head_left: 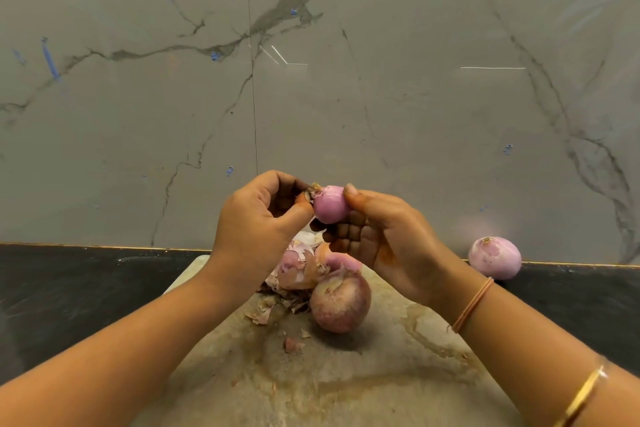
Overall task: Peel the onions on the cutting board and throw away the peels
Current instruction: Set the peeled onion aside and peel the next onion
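The left hand (256,218) curls over its own fingertips, so what they pinch at the root end of the small onion (329,204) cannot be made out. The right hand (388,243) covers that onion's right side and underside. The left hand also hides part of the heap of peels (294,267), and a second onion (341,260) beside them shows only a pink sliver. The cutting board (346,385) runs off the bottom edge, its far edge hidden behind the hands. The gold bangle (581,395) is cut off there too. The blue marks (51,61) on the wall (415,114) are too small to read.
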A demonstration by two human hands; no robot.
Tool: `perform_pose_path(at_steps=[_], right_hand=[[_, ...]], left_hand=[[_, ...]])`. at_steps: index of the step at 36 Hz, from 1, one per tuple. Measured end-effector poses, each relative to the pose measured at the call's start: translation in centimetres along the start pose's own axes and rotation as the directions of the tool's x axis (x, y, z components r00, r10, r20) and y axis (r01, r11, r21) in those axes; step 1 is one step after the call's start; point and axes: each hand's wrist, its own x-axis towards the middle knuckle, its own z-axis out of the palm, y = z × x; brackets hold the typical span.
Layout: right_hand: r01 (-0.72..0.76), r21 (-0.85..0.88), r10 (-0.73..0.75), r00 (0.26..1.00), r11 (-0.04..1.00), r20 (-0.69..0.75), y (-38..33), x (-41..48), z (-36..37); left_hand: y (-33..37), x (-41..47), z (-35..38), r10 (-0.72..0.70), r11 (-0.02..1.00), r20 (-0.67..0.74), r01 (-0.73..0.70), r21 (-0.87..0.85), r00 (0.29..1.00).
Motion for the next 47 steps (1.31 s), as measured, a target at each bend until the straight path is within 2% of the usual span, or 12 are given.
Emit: perform_pose_path(at_steps=[3,5,11,14,26,30,35,41,47], right_hand=[[-0.036,0.105,0.037,0.999,0.994,-0.003,-0.1,0.0,0.0],[-0.026,0.109,0.029,0.999,0.994,-0.030,0.1,0.2,0.0],[0.075,-0.098,-0.084,0.992,0.992,-0.098,0.4,0.5,0.0],[0.077,-0.147,-0.092,0.991,0.986,-0.096,0.4,0.5,0.0],[-0.043,0.061,0.044,0.999,0.997,-0.014,-0.3,0.0,0.0],[-0.058,0.174,0.059,0.998,0.983,0.000,-0.6,0.0,-0.3],[-0.055,0.149,0.055,0.998,0.987,0.001,-0.6,0.0,-0.6],[-0.020,0.064,0.023,0.999,0.998,-0.041,-0.5,0.0,-0.5],[-0.001,0.029,0.002,0.999,1.000,-0.041,-0.3,0.1,-0.2]], left_hand=[[-0.1,0.0,0.0,-0.017,1.000,0.015,0.017,0.004,1.000],[-0.2,0.0,0.0,-0.030,0.999,0.016,0.030,0.016,0.999],[-0.1,-0.4,0.4,-0.026,0.998,0.021,0.024,0.051,0.999],[0.0,-0.3,0.2,-0.033,0.997,0.010,0.032,0.076,0.999],[-0.4,0.1,0.0,-0.117,0.989,-0.054,0.121,0.088,0.992],[-1.0,0.6,-0.7,-0.184,0.974,-0.121,0.197,0.108,0.976],[-1.6,1.0,-1.1,-0.217,0.965,-0.097,0.229,0.127,0.971],[-0.3,0.4,-0.6,-0.131,0.991,0.015,0.131,-0.002,0.991],[0.6,-0.2,0.0,-0.153,0.979,0.049,0.158,-0.129,0.987]])
